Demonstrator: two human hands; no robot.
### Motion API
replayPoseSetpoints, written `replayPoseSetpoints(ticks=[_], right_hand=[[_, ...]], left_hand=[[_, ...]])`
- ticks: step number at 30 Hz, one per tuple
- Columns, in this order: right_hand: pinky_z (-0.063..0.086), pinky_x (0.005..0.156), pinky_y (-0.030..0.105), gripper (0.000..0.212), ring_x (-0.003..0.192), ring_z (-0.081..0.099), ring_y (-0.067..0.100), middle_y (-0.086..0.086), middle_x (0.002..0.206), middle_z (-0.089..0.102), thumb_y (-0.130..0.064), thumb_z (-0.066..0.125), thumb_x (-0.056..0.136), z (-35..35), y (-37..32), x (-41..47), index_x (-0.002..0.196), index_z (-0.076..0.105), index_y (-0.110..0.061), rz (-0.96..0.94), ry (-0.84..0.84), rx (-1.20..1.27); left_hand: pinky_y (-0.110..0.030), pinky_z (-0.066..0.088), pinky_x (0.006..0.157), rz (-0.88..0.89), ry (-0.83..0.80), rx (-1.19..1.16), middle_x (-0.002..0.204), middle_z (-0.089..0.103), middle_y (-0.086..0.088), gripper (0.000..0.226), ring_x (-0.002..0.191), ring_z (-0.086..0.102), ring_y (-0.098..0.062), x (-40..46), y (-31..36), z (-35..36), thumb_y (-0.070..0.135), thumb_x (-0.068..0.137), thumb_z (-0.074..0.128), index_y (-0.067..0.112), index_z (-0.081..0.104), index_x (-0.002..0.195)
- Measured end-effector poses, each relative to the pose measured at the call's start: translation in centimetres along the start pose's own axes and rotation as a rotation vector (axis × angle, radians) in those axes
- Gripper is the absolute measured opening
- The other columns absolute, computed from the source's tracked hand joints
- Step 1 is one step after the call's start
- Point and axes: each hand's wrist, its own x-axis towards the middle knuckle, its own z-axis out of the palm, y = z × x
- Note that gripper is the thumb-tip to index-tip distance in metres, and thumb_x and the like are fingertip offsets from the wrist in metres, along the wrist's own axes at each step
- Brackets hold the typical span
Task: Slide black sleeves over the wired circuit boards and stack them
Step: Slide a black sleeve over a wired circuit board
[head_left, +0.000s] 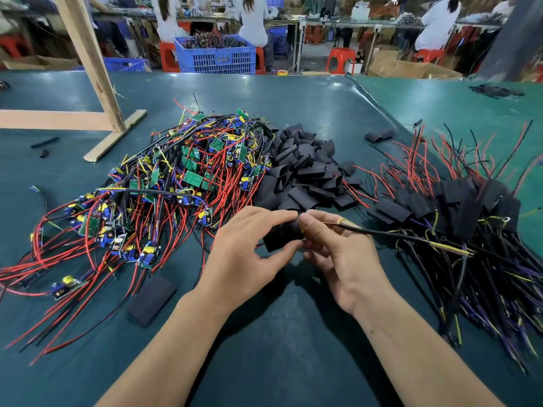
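My left hand [246,254] pinches a black sleeve [282,235] between thumb and fingers at the table's middle. My right hand [338,251] meets it from the right, its fingers pinching the sleeve's end and the black and yellow wires [411,237] that trail out to the right. The board inside is hidden. A big tangle of bare circuit boards [164,183] with red and black wires lies to the left. A heap of loose black sleeves [305,168] sits behind my hands. Sleeved boards [458,207] are stacked at the right.
One loose sleeve [151,301] lies flat near my left forearm; another [379,136] lies behind the heap. A wooden frame [97,83] stands at back left on the green table mat [264,362]. Beyond the table are a blue crate [216,55], red stools and seated people.
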Motion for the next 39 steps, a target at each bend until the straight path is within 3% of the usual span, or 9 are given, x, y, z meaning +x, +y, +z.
replayPoseSetpoints(ticks=[8, 12, 16, 19, 22, 26, 32, 36, 39], right_hand=[[0.044, 0.051, 0.02, 0.016, 0.057, 0.059, 0.006, -0.004, 0.064, 0.067, -0.028, 0.083, 0.052, -0.2, 0.0, -0.1, 0.057, 0.069, -0.022, 0.011, -0.033, -0.016], [0.047, 0.05, 0.02, 0.022, 0.063, 0.065, 0.01, 0.001, 0.075, 0.072, -0.03, 0.083, 0.052, -0.6, -0.3, 0.0, 0.068, 0.073, -0.019, 0.052, -0.065, -0.028], [0.047, 0.049, 0.018, 0.019, 0.067, 0.069, 0.01, 0.002, 0.085, 0.075, -0.029, 0.077, 0.068, -1.0, -1.0, 0.2, 0.084, 0.08, -0.019, 0.093, -0.122, -0.074], [0.046, 0.048, 0.016, 0.006, 0.06, 0.065, 0.008, 0.003, 0.084, 0.076, -0.021, 0.074, 0.081, -1.0, -1.1, 0.2, 0.08, 0.08, -0.021, 0.089, -0.086, -0.093], [0.044, 0.047, 0.015, 0.018, 0.055, 0.061, 0.006, 0.002, 0.079, 0.076, -0.016, 0.072, 0.084, -1.1, -1.0, 0.3, 0.069, 0.078, -0.024, 0.057, -0.035, -0.091], [0.043, 0.049, 0.017, 0.016, 0.057, 0.06, 0.006, 0.001, 0.077, 0.074, -0.015, 0.075, 0.081, -1.1, -1.1, 0.3, 0.067, 0.077, -0.023, 0.045, -0.036, -0.1], [0.044, 0.049, 0.018, 0.019, 0.056, 0.061, 0.007, -0.003, 0.073, 0.071, -0.014, 0.076, 0.078, -1.0, -0.5, 0.3, 0.062, 0.074, -0.023, 0.109, -0.064, -0.111], [0.046, 0.048, 0.018, 0.007, 0.057, 0.063, 0.009, -0.004, 0.075, 0.071, -0.021, 0.079, 0.069, -1.1, -0.8, 0.4, 0.065, 0.075, -0.023, 0.13, -0.099, -0.107], [0.048, 0.048, 0.02, 0.007, 0.063, 0.068, 0.013, -0.001, 0.084, 0.073, -0.02, 0.072, 0.084, -1.4, -1.1, 0.4, 0.081, 0.078, -0.019, 0.124, -0.149, -0.102]], left_hand=[[-0.033, 0.054, 0.083, 0.048, 0.015, -0.02, 0.103, 0.07, 0.007, 0.036, 0.093, 0.066, -0.017, 0.0, 0.1, 0.3, 0.005, 0.076, 0.083, 0.007, 0.072, 0.11], [-0.033, 0.054, 0.085, 0.045, 0.023, -0.03, 0.105, 0.072, 0.004, 0.034, 0.097, 0.067, -0.015, -0.1, -0.1, 0.3, 0.006, 0.078, 0.081, 0.006, 0.072, 0.11], [-0.034, 0.054, 0.091, -0.145, 0.036, -0.081, 0.111, 0.071, 0.008, 0.04, 0.105, 0.067, -0.007, -0.1, -0.4, 0.0, 0.013, 0.078, 0.081, 0.011, 0.069, 0.117], [-0.031, 0.053, 0.092, -0.214, 0.013, -0.076, 0.11, 0.07, 0.007, 0.045, 0.104, 0.065, -0.005, 0.1, -0.6, -0.1, 0.018, 0.076, 0.085, 0.012, 0.068, 0.117], [-0.027, 0.052, 0.088, -0.185, -0.011, -0.006, 0.105, 0.071, 0.005, 0.043, 0.096, 0.065, -0.006, 0.1, -0.7, -0.3, 0.02, 0.073, 0.086, 0.012, 0.071, 0.113], [-0.021, 0.051, 0.087, -0.145, -0.002, 0.008, 0.102, 0.072, 0.002, 0.041, 0.093, 0.066, -0.009, -0.1, -0.5, -0.4, 0.015, 0.072, 0.087, 0.009, 0.073, 0.11], [-0.03, 0.054, 0.083, -0.041, -0.027, 0.02, 0.1, 0.072, -0.001, 0.039, 0.089, 0.068, -0.019, -0.2, -0.5, -0.1, 0.011, 0.071, 0.088, 0.004, 0.074, 0.107], [-0.032, 0.054, 0.083, -0.039, -0.028, 0.025, 0.101, 0.073, 0.0, 0.037, 0.089, 0.068, -0.019, -0.1, -0.6, -0.1, 0.014, 0.073, 0.087, 0.004, 0.074, 0.107], [-0.032, 0.055, 0.085, -0.092, 0.002, -0.01, 0.102, 0.072, 0.001, 0.038, 0.092, 0.069, -0.014, -0.1, -0.6, -0.3, 0.012, 0.073, 0.086, 0.006, 0.074, 0.109]])
